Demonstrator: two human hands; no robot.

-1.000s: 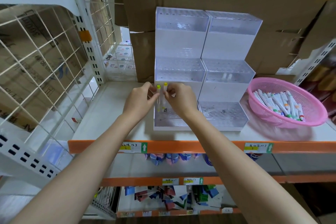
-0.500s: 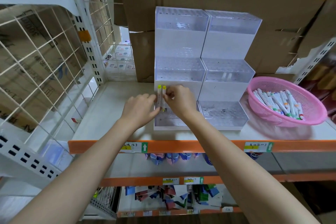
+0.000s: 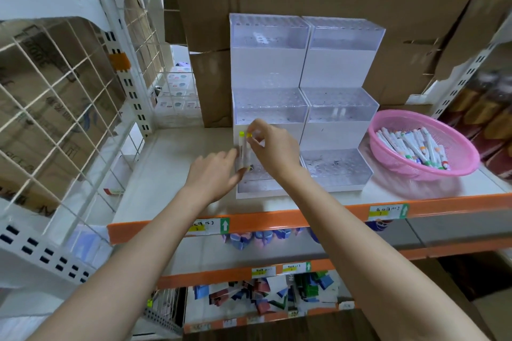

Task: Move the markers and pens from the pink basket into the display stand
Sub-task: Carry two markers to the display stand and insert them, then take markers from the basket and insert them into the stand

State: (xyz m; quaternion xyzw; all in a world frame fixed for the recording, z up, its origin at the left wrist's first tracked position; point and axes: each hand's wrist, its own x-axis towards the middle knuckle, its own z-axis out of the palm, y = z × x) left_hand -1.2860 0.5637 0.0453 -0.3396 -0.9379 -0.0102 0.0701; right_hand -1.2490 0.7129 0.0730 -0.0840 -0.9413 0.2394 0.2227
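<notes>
- Left hand [image 3: 214, 171] is dropping away from the first yellow-capped marker [image 3: 242, 151], fingers loose and gripping nothing, only the fingertips brushing the stand's left edge; a second ago it was pinching that marker near its cap.
- That first marker is now standing upright on its own in the bottom left tier of the display stand [image 3: 343, 63], which suggests it is seated.
- Right hand [image 3: 273, 147] is pinching the second yellow-capped marker [image 3: 248, 144] at its cap, pressing it into the hole just beside the first.
- Pink basket [image 3: 454, 166] is sitting on the shelf right of the stand, holding most of the markers and pens [image 3: 412, 147].
- Bare shelf [image 3: 171, 163] lies open on the left for withdrawing; the middle tier overhangs the two caps closely.
</notes>
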